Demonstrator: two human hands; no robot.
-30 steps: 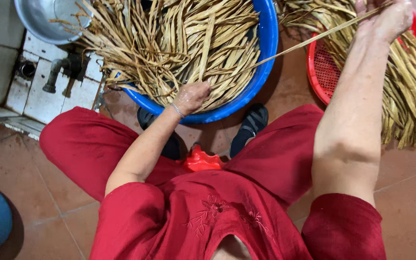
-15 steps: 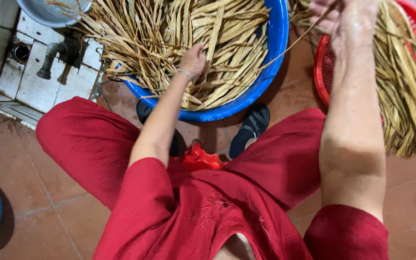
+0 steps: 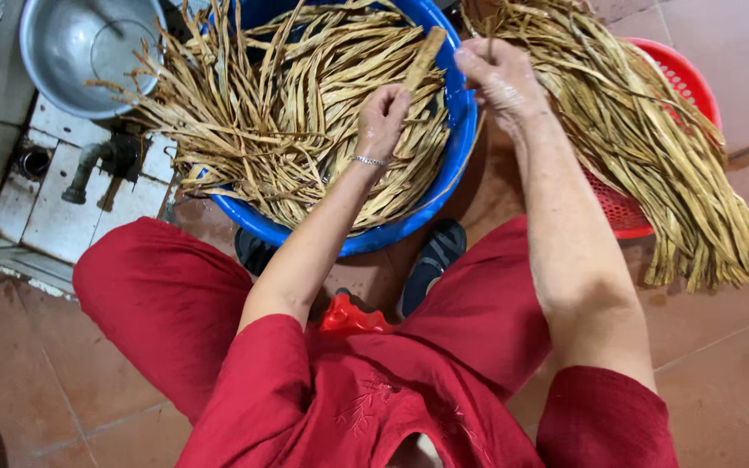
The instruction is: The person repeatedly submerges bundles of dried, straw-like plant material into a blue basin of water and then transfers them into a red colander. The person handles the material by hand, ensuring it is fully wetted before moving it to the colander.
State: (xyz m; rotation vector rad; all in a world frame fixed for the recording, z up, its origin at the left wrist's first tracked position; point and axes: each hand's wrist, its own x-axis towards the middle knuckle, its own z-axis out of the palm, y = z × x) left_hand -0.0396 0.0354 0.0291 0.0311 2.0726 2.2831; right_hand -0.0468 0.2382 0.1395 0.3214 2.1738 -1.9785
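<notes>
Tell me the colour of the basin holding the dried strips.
Bright blue basin, clearest in the head view; the left hand grips a strip inside it.

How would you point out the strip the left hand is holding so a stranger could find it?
Start at the round blue basin heaped with dried tan strips. At its right side the left hand grips one broad flat strip. Unlike the thin tangled ones, it is wide and angled upward.

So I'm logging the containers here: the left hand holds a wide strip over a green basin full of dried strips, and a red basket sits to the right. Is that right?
Not quite: the basin is blue, not green, as the head view shows. The rest holds: the left hand holds a wide strip over it, and the red basket sits to the right.
</notes>
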